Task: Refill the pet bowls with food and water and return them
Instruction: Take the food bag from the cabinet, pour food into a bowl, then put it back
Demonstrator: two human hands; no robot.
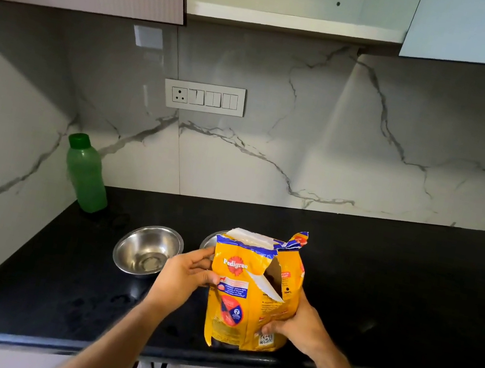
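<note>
Pedigree food bag (250, 295) stands upright near the front edge of the black countertop (394, 291), between the person's two hands. It is a soft yellow pouch, torn open at the top, and a second long tear runs down its front, where a white flap hangs loose and dark kibble shows through. The bag looks only partly full, so it is probably light, but the thin film is limp and somewhat slippery, and it will fold wherever it is pressed. The left hand (185, 277) lies against the left side of the bag at about mid height, with the fingers spread and curled on the edge of the film. The right hand (300, 327) is closed on the lower right corner and supports the bag from the side and below. For pouring, a good hold would be low under the base with one hand and high beside the mouth with the other, away from the front tear, because kibble could fall out through this tear when the bag is tilted. Behind the bag, partly hidden by it, the rim of a second steel bowl (210, 239) can be seen, and its contents cannot be judged. Just to the left stands an open steel bowl (146, 251), which appears empty. Further left, in the corner against the marble wall, a closed green bottle (85, 175) stands upright, well apart from the hands.
</note>
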